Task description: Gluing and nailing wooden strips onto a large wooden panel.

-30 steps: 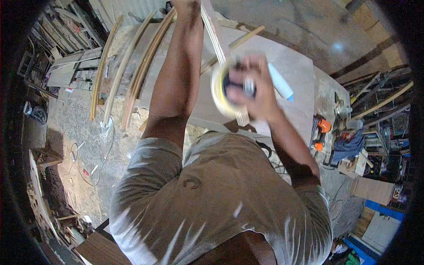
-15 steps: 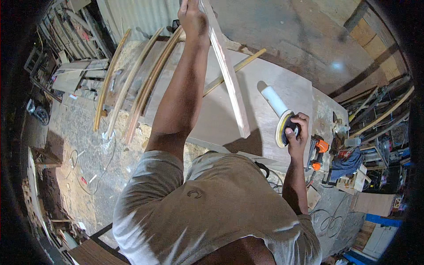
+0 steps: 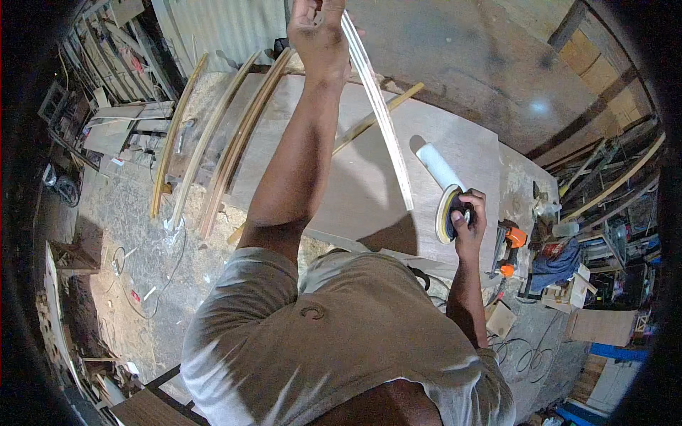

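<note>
My left hand is raised at the top, closed on a long, thin, layered wood strip that slants down over the plywood sheet. My right hand grips a round, black-and-yellow sanding pad by its back, held beside the strip's lower end. Just behind the pad a white cylindrical roll lies on the plywood. A yellow wooden stick lies across the sheet behind the strip.
Curved wood strips lie at the left. An orange-and-black power tool sits right of my right hand, near a blue cloth. Scrap wood is piled at the right. Cords and offcuts lie on the floor.
My right hand and the pad have moved right and down, away from the strip. The strip's lower end has swung rightward, and its edge now faces me more.
</note>
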A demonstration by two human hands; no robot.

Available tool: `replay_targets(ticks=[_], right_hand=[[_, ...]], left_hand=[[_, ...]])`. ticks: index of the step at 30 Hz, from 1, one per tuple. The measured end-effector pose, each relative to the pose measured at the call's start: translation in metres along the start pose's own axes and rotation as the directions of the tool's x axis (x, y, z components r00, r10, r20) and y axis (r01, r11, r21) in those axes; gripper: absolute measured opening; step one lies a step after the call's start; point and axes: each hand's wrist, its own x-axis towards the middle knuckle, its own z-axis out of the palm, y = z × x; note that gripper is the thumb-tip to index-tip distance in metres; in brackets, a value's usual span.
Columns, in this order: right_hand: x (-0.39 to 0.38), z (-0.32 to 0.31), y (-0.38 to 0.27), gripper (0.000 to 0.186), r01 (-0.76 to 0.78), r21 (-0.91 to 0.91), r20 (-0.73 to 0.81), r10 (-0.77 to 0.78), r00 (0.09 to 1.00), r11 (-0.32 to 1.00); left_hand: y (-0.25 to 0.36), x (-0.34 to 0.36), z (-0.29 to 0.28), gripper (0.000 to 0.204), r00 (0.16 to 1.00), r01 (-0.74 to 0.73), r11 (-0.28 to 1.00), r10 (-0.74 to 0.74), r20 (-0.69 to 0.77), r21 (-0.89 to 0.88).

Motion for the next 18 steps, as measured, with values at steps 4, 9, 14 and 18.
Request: replay_targets(ticks=[4,9,14,18], right_hand=[[0.002,-0.002,0.007,0.031,-0.017,0.024,-0.065,0.019,0.998,1.000],[0.001,0.001,0.014,0.034,-0.076,0.057,-0.133,0.083,0.988,0.995],[-0.004,0.001,0.028,0.027,-0.141,0.191,-0.148,0.171,0.974,0.971],[0.010,0.006,0.017,0.033,-0.314,0.612,-0.049,0.431,0.901,0.726]], left_hand=[[-0.010,0.008,-0.006,0.067,0.974,-0.181,0.870,0.222,-0.036,0.458],[-0.023,0.001,0.002,0.024,0.897,-0.294,0.738,0.432,-0.091,0.608],[-0.039,-0.004,-0.024,0.053,0.957,-0.109,0.727,0.262,-0.126,0.678],[-0.052,-0.019,-0.043,0.060,0.979,-0.151,0.660,0.205,0.017,0.736]])
